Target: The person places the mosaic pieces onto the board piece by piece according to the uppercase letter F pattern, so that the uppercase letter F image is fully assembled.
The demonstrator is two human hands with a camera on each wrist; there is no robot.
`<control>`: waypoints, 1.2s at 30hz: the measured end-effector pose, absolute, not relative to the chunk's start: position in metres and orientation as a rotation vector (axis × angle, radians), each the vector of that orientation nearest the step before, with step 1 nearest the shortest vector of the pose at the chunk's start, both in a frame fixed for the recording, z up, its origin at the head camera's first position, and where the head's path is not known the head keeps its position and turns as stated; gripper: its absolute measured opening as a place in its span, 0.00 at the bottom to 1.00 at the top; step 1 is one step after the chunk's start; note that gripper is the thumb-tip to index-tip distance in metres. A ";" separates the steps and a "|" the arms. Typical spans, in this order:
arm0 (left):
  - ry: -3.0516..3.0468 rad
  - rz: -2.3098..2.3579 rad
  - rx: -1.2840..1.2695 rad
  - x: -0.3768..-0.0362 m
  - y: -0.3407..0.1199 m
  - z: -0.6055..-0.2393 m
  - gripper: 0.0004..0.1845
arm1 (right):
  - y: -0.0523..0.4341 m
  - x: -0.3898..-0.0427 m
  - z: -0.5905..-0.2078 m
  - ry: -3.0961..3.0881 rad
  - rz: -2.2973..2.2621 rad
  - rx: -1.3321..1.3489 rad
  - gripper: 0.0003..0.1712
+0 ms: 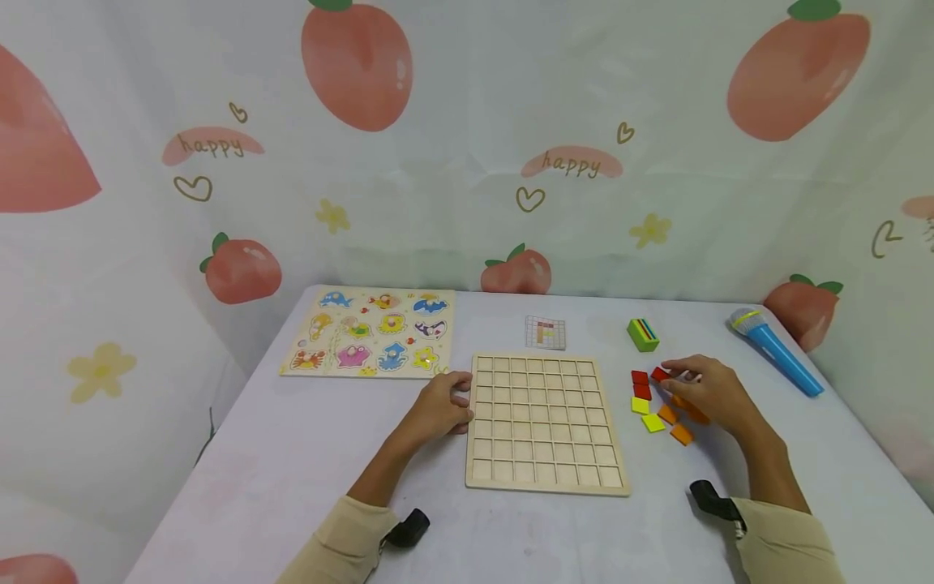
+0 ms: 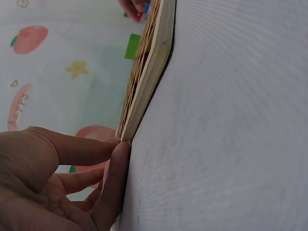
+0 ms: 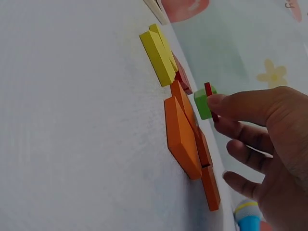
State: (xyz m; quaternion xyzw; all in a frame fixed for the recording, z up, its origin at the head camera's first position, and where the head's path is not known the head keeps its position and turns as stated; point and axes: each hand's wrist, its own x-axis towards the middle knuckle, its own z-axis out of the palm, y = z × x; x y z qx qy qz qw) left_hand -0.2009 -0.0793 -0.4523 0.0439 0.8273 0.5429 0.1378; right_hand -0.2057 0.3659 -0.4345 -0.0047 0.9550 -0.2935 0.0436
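Right hand (image 1: pixel 706 395) pinches a red tile (image 1: pixel 660 374) between thumb and fingertips (image 3: pixel 217 102), at the far edge of the loose tile cluster right of the grid board (image 1: pixel 543 422); wrist view shows the tile upright and edge-on in the pinch, other fingers loosely curled. Left hand (image 1: pixel 440 408) rests relaxed against the board's left edge, fingers (image 2: pixel 115 166) flat along the wood, nothing gripped. Remaining tiles lie just beside the right hand: orange tiles (image 1: pixel 674 422), yellow tiles (image 1: pixel 646 414), two more red tiles (image 1: pixel 640 384). Board cells all look unfilled

Judgement: to do this well she should keep the pinch on the tile's edges so its face stays free, lift clear of neighbours so none drag, and keep the left hand bracing the board. Pattern card (image 1: pixel 545 332) sits just beyond the board for checking the cell

Further out: green block (image 1: pixel 643 334), blue microphone (image 1: pixel 777 351) far right, animal puzzle (image 1: pixel 372 331) far left, on the pale table (image 1: pixel 292 454)
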 end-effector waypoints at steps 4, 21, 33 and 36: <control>2.391 1.562 0.122 -0.201 -0.079 -0.452 0.35 | 0.361 -0.207 -0.434 2.942 -0.902 -0.053 0.29; 2.404 1.544 0.129 -0.199 -0.078 -0.451 0.35 | 0.330 -0.211 -0.435 2.932 -0.949 -0.222 0.26; 2.411 1.545 0.149 -0.199 -0.078 -0.450 0.36 | 0.306 -0.213 -0.436 2.961 -1.018 -0.427 0.21; 2.417 1.536 0.154 -0.199 -0.078 -0.450 0.36 | 0.300 -0.212 -0.434 2.948 -1.033 -0.437 0.20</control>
